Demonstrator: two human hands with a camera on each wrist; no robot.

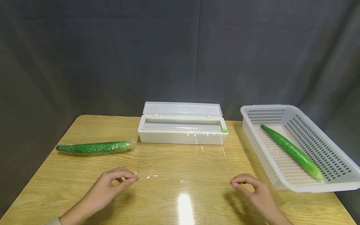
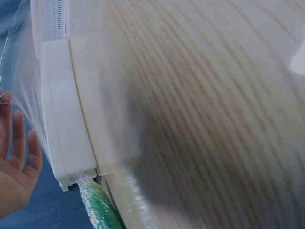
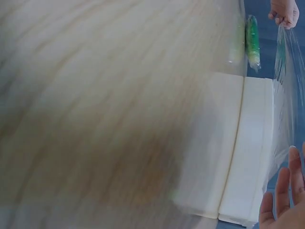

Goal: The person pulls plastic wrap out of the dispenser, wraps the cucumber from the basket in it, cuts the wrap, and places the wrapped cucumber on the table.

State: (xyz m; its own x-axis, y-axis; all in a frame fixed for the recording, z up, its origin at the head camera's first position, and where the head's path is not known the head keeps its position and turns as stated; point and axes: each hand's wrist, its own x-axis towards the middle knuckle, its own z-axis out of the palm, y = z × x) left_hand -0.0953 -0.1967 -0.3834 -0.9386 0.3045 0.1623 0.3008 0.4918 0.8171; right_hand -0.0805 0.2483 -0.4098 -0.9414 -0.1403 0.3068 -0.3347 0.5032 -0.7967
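Observation:
A sheet of clear plastic wrap [image 3: 287, 107] stretches from the white dispenser box [image 1: 180, 137] toward me, and both hands have it by its near corners. My left hand [image 1: 109, 187] pinches one corner between thumb and forefinger. On the other side, my right hand [image 1: 257, 198] pinches the opposite corner the same way. Both wrist views show the film running taut from the fingers to the box, above the table. Inside the box lies the wrap roll [image 1: 182, 127], its lid [image 1: 182, 109] tipped back. A green cutter slider [image 1: 224, 130] sits at the right end of its front edge.
On the table's left lies a cucumber [image 1: 95, 147] wrapped in film. At the right, a white perforated basket [image 1: 260, 159] holds one cucumber [image 1: 292, 152]. Dark curtains [image 1: 180, 56] hang behind the wooden table [image 1: 157, 206].

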